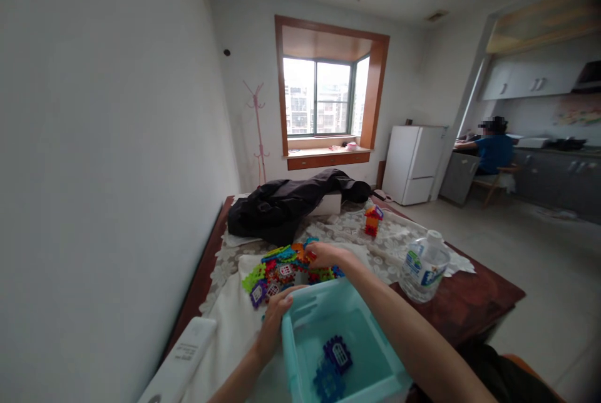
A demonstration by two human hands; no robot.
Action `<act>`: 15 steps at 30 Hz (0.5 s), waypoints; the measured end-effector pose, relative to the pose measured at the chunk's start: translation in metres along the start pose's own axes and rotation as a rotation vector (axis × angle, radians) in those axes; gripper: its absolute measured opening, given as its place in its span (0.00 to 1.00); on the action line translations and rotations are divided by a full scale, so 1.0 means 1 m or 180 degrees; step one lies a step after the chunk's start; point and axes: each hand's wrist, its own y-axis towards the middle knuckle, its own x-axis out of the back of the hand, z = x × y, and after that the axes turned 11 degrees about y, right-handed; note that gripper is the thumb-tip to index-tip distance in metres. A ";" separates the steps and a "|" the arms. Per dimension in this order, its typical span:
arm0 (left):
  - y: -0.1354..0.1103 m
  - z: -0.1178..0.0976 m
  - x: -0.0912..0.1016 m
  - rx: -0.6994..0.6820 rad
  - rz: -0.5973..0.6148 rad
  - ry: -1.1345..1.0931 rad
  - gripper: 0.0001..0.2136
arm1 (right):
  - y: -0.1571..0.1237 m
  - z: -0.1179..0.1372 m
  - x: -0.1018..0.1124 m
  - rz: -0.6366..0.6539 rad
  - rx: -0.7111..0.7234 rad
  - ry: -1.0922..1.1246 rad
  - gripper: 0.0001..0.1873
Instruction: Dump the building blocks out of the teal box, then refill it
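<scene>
My left hand [276, 316] grips the left rim of a turquoise plastic bin [292, 353], which tilts toward me. Inside the bin lie a purple window-patterned building block [338, 354] and a blue building block [328, 381]. My right hand [326, 255] reaches over the bin to a heap of colourful interlocking plastic building blocks [275, 273] on the cloth. Its fingers are closed at an orange-red building block [310, 255] on the heap's far side; the fingertips are partly hidden.
A small block house [373, 221] and a large clear plastic bottle [424, 268] stand to the right on the lace-covered table. Black clothing [291, 199] lies over the far end. A white strip-shaped object [185, 353] sits front left. A person [494, 146] sits in the kitchen.
</scene>
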 end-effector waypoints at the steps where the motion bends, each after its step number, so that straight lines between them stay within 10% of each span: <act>1: 0.000 -0.002 -0.001 0.0009 0.0016 0.0004 0.27 | -0.001 0.001 0.001 0.0057 0.0005 -0.0024 0.21; 15: 0.007 0.020 0.003 -0.0152 -0.0335 0.0811 0.27 | 0.008 -0.009 -0.009 -0.0084 0.0123 0.0167 0.23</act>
